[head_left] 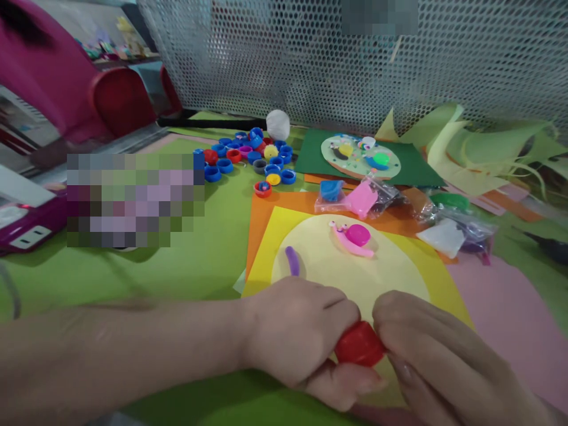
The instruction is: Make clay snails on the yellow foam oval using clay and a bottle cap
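Note:
A red bottle cap (360, 344) is held low over the near part of the paper. My left hand (302, 331) is closed around it, thumb below and fingers curled above. The fingertips of my right hand (439, 355) pinch at the cap's right edge; whether anything small is between them is hidden. Beyond my hands lies a pale yellow paper circle (319, 236) on a bright yellow sheet (265, 260). On the circle rest a pink clay snail (355, 236) with a magenta cap shell and a purple clay roll (292, 261), close to my left knuckles.
Behind are loose bottle caps (226, 165), mostly blue, and a white ball (278, 125). Bags of coloured clay (361, 198) lie on orange paper. A decorated disc (328, 155) sits on green card (310, 151). A perforated metal panel (266, 65) stands behind; a purple power strip (44, 222) lies left.

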Demonstrator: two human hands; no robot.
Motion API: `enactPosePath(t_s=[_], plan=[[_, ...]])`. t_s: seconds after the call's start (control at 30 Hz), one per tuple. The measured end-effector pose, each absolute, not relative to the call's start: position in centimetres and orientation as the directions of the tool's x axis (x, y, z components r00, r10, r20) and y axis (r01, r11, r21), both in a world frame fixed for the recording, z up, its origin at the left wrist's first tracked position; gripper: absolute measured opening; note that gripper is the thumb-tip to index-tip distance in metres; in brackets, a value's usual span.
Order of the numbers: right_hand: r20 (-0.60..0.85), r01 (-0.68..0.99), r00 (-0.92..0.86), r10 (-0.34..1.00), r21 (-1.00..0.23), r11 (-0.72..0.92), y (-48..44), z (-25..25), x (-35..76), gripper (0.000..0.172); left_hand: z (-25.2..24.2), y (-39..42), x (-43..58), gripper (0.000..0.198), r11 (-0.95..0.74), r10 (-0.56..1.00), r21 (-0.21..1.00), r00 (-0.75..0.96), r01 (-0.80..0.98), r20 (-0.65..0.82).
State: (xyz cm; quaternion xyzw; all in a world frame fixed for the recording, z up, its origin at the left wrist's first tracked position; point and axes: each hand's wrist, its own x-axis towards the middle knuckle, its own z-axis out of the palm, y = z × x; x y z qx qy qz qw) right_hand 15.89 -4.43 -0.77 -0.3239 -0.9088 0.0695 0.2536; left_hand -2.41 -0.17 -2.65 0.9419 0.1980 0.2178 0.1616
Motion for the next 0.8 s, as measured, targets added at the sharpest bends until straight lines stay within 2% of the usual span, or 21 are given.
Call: enactPosePath(t_s=[0.1,0.27,0.43,0.67,0.73,0.8], plan=[[0.450,0.552,-0.660,0.602,-0.253,0.795,-4.4,-0.3,15.4,0.026,-2.6,-0.2,-2.4,0.036,-0.882,0.430,0.373,0.818,0.289,0.381],[0.384,0.569,-0.606,0.697,-0.402,0.717,-4.9,-0.6,15.4,0.026,-2.6,-0.3,-2.5,0.036,-0.890,0.404,0.383,0.818,0.248,0.410],[0.450,0.574,-0.489,0.747,-0.479,0.664,-4.7,-1.2,15.0,0.018,-2.4,-0.1,-2.6,0.032,-0.846,0.457,0.470,0.796,0.251,0.397],[0.312,0.506,-0.483,0.818,-0.663,0.552,-4.8,-0.7,14.9,0.016,-2.6,-0.3,-2.4,0.037,-0.848,0.432,0.483,0.813,0.219,0.391],[0.295,0.491,-0.529,0.796,-0.659,0.570,-4.7,-0.6,15.2,0.012,-2.6,-0.2,-2.5,0.037,-0.851,0.426,0.479,0.814,0.213,0.395],[0.305,0.510,-0.572,0.762,-0.595,0.621,-4.6,-0.5,15.6,0.009,-2.6,-0.1,-2.5,0.038,-0.854,0.421,0.478,0.813,0.207,0.401]])
